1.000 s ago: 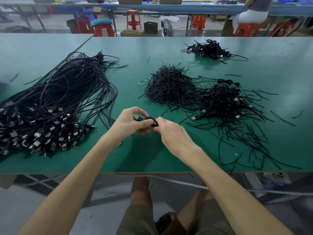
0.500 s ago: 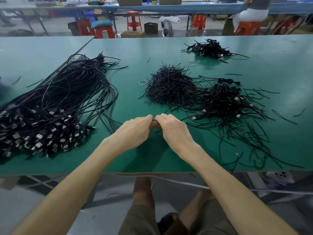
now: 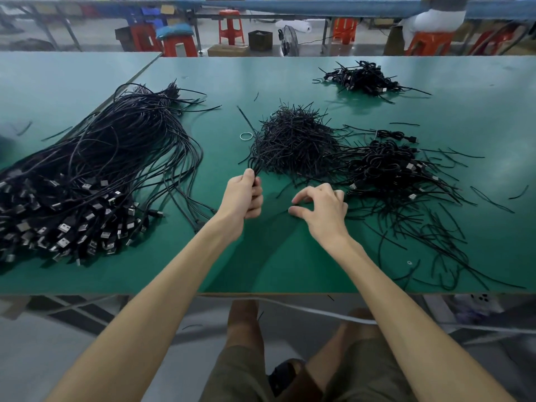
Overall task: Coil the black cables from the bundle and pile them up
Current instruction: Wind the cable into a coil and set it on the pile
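A big bundle of long black cables (image 3: 101,169) with USB plugs lies on the left of the green table (image 3: 275,262). My left hand (image 3: 242,198) is closed in a fist on a small bunch of black cable (image 3: 254,173), whose loops stick out above the thumb, right at the near edge of a heap of short black ties (image 3: 293,143). My right hand (image 3: 322,210) hovers with fingers spread and nothing in it, fingertips down near the table. Just right of it lies a pile of coiled cables (image 3: 383,166).
A second pile of coiled cables (image 3: 362,78) sits far back. One coiled cable (image 3: 391,135) lies alone behind the near pile. A white rubber ring (image 3: 246,136) lies left of the ties. Loose ties (image 3: 420,227) are scattered at the right. Red stools (image 3: 230,27) stand beyond the table.
My hands were pressed together on the small coil. They have parted: the left moved forward to the tie heap still closed on the cable, and the right let go and spread its fingers.
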